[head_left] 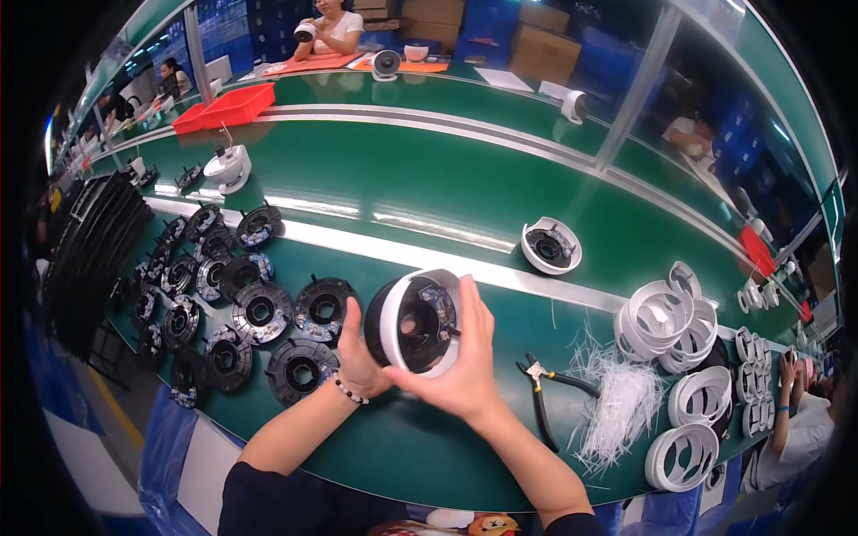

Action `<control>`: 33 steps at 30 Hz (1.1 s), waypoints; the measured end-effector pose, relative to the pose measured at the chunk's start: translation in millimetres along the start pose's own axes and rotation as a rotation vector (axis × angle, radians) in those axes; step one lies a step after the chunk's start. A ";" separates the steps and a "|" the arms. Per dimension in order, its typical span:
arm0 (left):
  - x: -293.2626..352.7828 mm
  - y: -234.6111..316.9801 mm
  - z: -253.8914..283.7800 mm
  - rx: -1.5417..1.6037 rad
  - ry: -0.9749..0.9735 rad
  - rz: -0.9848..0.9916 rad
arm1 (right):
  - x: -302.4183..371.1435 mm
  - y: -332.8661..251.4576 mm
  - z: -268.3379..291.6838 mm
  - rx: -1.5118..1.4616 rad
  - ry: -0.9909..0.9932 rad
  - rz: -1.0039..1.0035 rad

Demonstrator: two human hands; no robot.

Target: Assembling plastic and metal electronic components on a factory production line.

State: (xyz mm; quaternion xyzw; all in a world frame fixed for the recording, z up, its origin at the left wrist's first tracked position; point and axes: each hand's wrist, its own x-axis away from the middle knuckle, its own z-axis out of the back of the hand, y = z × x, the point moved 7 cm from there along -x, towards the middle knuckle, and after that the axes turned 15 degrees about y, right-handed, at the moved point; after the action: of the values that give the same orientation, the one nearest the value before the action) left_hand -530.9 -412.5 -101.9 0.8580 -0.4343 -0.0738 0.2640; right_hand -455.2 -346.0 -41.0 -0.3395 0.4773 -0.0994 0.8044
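Note:
Between my two hands is a round white housing [396,308] with a black disc and a circuit board inside, held tilted above the green bench. My left hand [359,364] grips its left side, where a black rim shows. Around the right edge curls my right hand [465,366], thumb along the bottom and fingers up the side. Some fingertips are hidden behind the housing. To the right lie pliers [543,384] with black and yellow handles, beside a heap of clear plastic strips [623,402]. Several black discs with circuit boards [261,310] spread out at the left.
White rings [684,457] are stacked at the right. On the green conveyor [429,174] sit a white housing with a black disc [551,246] and a white stand-like part [229,170]. A red tray [234,107] is farther back. Co-workers [331,31] sit across and at the right.

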 end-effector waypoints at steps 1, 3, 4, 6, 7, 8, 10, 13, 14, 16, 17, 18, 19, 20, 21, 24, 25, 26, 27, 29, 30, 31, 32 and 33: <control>-3.4 -2.6 7.0 -0.008 0.114 0.004 | 1.4 -2.9 0.6 0.004 -0.007 0.029; -4.8 -4.9 12.3 -0.020 0.171 -0.008 | 1.4 -1.9 2.7 0.012 -0.009 0.048; -5.4 -7.3 15.0 -0.019 0.186 -0.007 | 1.5 -2.0 4.9 0.020 -0.012 0.067; -3.1 -10.3 11.1 0.013 0.192 0.000 | 1.7 5.1 5.9 0.000 -0.044 0.004; -2.2 -10.7 9.4 0.039 0.194 0.001 | 3.9 12.8 3.2 -0.048 -0.059 -0.081; -2.7 -13.3 12.6 0.042 0.196 0.001 | 6.0 19.1 0.3 -0.096 -0.074 -0.167; -3.4 -17.4 26.1 0.032 0.266 -0.036 | 7.9 21.9 -5.1 -0.084 -0.086 -0.192; -2.9 -15.9 27.0 0.047 0.254 -0.041 | 10.9 14.7 -11.9 -0.009 -0.106 -0.016; -3.3 -16.3 27.1 0.058 0.230 -0.026 | 10.9 12.3 -11.4 0.000 -0.092 0.009; -2.3 -14.4 26.5 0.016 0.226 -0.033 | 10.6 7.3 -9.6 0.019 -0.061 0.057; -2.0 -13.1 22.0 0.007 0.168 -0.022 | 10.0 6.6 -10.2 0.017 -0.064 0.057; -1.9 -12.3 17.2 -0.002 0.110 -0.010 | 8.7 8.7 -12.0 0.019 -0.080 0.020; -3.2 -11.8 15.6 -0.026 0.104 -0.018 | 7.4 11.5 -13.6 0.023 -0.094 -0.017; -3.6 -13.0 15.8 -0.026 0.104 -0.017 | 6.0 12.0 -14.0 0.023 -0.093 -0.017; -4.5 -14.1 20.3 -0.061 0.163 -0.028 | 4.9 14.8 -15.4 0.038 -0.110 -0.046; -5.9 -15.0 21.0 0.013 0.197 -0.035 | -1.4 6.9 -16.1 0.101 -0.111 0.000; -5.3 -12.8 19.6 0.051 0.185 -0.027 | -3.4 -1.8 -14.9 0.149 -0.092 0.080; -5.2 -10.2 18.2 0.089 0.172 -0.020 | -4.0 -3.5 -14.0 0.145 -0.094 0.080; -5.6 -6.8 19.2 0.089 0.176 -0.023 | -4.1 -6.6 -13.5 0.110 -0.111 0.106; -6.4 -5.2 21.3 0.049 0.154 0.007 | -1.9 -6.9 -14.5 0.080 -0.131 0.129; -5.9 -6.3 23.1 0.052 0.157 0.009 | -0.1 -4.5 -15.9 0.053 -0.137 0.113; -4.7 -7.3 24.8 0.060 0.181 -0.006 | 1.1 -3.9 -16.5 0.024 -0.145 0.097; -3.6 -7.9 26.7 0.067 0.207 -0.020 | 2.1 -6.4 -17.4 0.022 -0.152 0.095; -3.4 -8.3 24.0 0.076 0.186 0.004 | 3.0 -10.1 -18.3 0.073 -0.151 0.105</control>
State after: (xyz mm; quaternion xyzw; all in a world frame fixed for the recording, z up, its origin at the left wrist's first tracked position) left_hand -535.7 -415.2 -127.0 0.8698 -0.4121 0.0231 0.2704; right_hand -467.3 -363.3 -42.4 -0.2911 0.4287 -0.0486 0.8539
